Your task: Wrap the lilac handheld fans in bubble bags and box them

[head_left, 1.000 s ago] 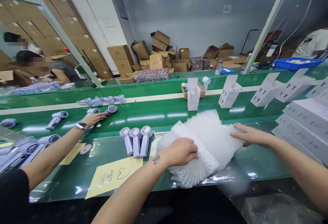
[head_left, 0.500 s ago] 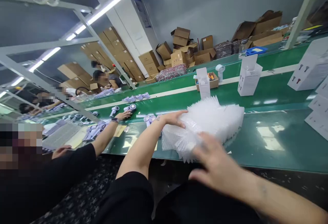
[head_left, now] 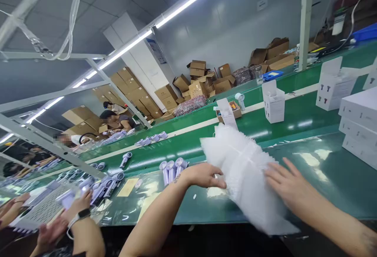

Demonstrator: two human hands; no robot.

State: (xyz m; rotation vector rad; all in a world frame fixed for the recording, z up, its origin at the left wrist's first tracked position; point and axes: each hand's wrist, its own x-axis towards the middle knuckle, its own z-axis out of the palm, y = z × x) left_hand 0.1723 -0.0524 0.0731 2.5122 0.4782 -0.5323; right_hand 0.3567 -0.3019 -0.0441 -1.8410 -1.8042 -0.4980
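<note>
A thick bundle of white, translucent packing bags point(head_left: 244, 166), apparently bubble bags, lies slantwise on the green bench, its lower end past the front edge. A clear band seems to run around it. My left hand point(head_left: 204, 176) is at its left side, with bent fingers and thumb closed at the bag edges; the exact grip is partly hidden. Flat against the bundle's right side rests my right hand point(head_left: 287, 184), fingers spread. Several lilac handheld fans point(head_left: 171, 170) lie just beyond my left forearm.
White boxes point(head_left: 359, 123) are stacked at the right. Open white cartons point(head_left: 273, 102) stand on the green conveyor point(head_left: 188, 139), near a small brown box point(head_left: 235, 112) and an upright pale fan point(head_left: 240, 101). At the left, a co-worker's hands point(head_left: 78, 206) handle a lilac fan beside a perforated tray point(head_left: 44, 206).
The bundle has turned from lying sideways to pointing towards me. My right hand has moved from in front of it to its right side; my left hand remains at its left. The view has shifted.
</note>
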